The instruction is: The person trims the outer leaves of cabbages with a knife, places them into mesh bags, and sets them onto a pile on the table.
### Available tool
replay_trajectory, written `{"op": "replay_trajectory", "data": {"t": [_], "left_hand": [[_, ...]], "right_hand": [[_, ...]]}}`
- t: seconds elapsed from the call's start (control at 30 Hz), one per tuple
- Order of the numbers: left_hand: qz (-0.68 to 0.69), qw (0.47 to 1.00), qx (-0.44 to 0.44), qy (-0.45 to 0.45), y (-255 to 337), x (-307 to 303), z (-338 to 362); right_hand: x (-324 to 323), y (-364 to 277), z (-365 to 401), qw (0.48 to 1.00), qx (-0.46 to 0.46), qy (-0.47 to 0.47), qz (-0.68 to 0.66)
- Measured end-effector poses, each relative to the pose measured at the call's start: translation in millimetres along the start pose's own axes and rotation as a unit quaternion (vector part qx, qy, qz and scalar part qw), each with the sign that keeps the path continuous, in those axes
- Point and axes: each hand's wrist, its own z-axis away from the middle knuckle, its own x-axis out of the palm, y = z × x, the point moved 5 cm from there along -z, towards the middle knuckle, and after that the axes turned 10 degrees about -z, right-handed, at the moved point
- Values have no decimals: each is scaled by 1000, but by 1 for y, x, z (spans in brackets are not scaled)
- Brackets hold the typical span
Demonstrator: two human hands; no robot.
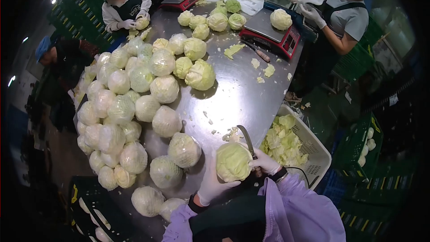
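A pale green cabbage (233,162) rests in my left hand (209,183), which wears a white glove and cups it from the left and below. My right hand (267,162), also gloved, is closed round the handle of a curved knife (246,137). The blade rises along the cabbage's right side and hooks left over the table at its tip. My right fingers are right at the cabbage's edge. Trimmed scraps (231,134) lie on the metal table (224,103) just beyond the cabbage. Wrapped cabbages (184,149) sit left of my left hand.
A white basket (319,161) of loose leaves (283,141) stands at my right. Many wrapped cabbages (121,109) are heaped on the left. Farther off are a red scale (268,33) bearing a cabbage (281,19), and another knife (257,51). Co-workers (342,22) stand around the table.
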Motion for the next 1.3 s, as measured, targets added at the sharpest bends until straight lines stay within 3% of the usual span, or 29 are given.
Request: {"op": "replay_trajectory", "data": {"t": [0.07,0.1,0.13,0.2,0.33,0.4,0.47,0.53,0.6,0.63,0.7,0.77,0.87,1.13,1.3], "left_hand": [[-184,980,69,-29,-5,0,1],[-185,980,67,-26,-11,-1,1],[-201,978,63,-7,-17,-2,1],[-216,975,60,12,-20,-2,3],[-109,994,-16,20,-47,10,1],[-60,997,-44,18,-64,12,0],[-80,993,-80,31,-71,12,-7],[-14,992,-120,29,-65,12,-19],[53,986,-155,22,-65,14,-27],[70,986,-149,28,-65,15,-30],[89,985,-144,34,-71,16,-32],[-27,990,-133,40,-86,15,-29],[-20,990,-138,26,-84,11,-32],[-69,982,-173,27,-82,11,-38],[-117,980,-158,35,-85,13,-41]], "right_hand": [[9,-9,3,993,89,-13,72],[20,-17,0,996,14,-16,82],[19,-12,-2,996,15,-18,82],[3,14,-7,995,78,34,58],[-28,65,-24,982,161,100,26],[-32,71,-29,984,150,94,22],[-43,53,-33,953,6,153,260],[-24,31,-24,932,8,141,335],[6,17,-18,809,-158,123,552],[13,17,-17,836,-121,130,519],[16,15,-19,834,-126,134,520],[18,13,-19,835,-128,131,518],[22,11,-20,828,-96,114,540],[21,5,-29,749,-120,180,626],[8,6,-35,734,-149,161,642]]}}
